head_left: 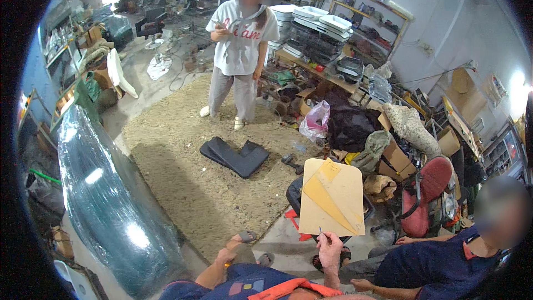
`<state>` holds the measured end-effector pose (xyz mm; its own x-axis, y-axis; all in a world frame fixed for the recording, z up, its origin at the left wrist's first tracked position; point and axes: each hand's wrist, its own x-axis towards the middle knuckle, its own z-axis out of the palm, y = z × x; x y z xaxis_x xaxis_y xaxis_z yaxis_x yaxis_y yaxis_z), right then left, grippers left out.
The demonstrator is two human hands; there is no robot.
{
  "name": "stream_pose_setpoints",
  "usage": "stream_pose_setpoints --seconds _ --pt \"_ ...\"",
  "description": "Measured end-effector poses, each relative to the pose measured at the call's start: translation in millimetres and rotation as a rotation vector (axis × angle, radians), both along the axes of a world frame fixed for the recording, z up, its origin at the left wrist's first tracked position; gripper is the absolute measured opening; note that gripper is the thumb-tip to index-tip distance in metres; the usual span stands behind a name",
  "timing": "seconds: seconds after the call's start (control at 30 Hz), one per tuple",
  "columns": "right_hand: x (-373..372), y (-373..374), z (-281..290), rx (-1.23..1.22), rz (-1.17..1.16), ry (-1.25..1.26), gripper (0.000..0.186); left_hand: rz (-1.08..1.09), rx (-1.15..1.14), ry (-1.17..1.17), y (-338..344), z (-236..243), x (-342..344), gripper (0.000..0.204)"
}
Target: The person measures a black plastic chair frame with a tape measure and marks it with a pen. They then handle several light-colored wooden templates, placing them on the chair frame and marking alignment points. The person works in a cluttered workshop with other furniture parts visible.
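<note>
My right hand [328, 243] is closed on a thin pen-like tool, its tip at the lower edge of a tan board [311, 205]. A long tapered yellow piece [330, 200] lies on that board, which rests over a dark padded object [294, 190]. My left hand [225, 258] is low by my leg, with curled fingers around a small yellowish item that I cannot make out clearly.
A person [239, 44] stands on the beige rug [161, 189] beyond black pads [233, 158]. A seated co-worker [433, 266] is close at my right. A plastic-wrapped dark green piece [111, 200] lines the left. Piled bags, cardboard and red cushions [413, 216] crowd the right.
</note>
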<state>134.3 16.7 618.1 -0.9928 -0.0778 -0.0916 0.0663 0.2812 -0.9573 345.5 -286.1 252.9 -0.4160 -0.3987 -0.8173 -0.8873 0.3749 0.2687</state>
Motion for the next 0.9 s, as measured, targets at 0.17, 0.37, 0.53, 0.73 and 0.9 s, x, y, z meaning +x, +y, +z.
stream_pose_setpoints --seconds 0.17,0.37,0.53,0.73,0.9 --pt "-3 2 1 0.065 0.014 0.043 0.009 -0.123 -0.049 0.156 0 2 -1 0.039" --pt "-3 -3 3 0.066 0.012 0.090 0.010 -0.074 0.002 0.071 0 15 -6 0.039" --pt "-2 -2 3 0.060 0.049 0.090 0.009 -0.102 0.007 0.147 -2 15 -2 0.040" --pt "-1 -3 4 0.037 0.007 0.081 0.011 -0.122 0.010 0.146 -6 28 -2 0.043" --pt "1 -4 10 0.050 0.008 0.085 0.010 -0.101 0.044 0.234 -6 46 -5 0.049"
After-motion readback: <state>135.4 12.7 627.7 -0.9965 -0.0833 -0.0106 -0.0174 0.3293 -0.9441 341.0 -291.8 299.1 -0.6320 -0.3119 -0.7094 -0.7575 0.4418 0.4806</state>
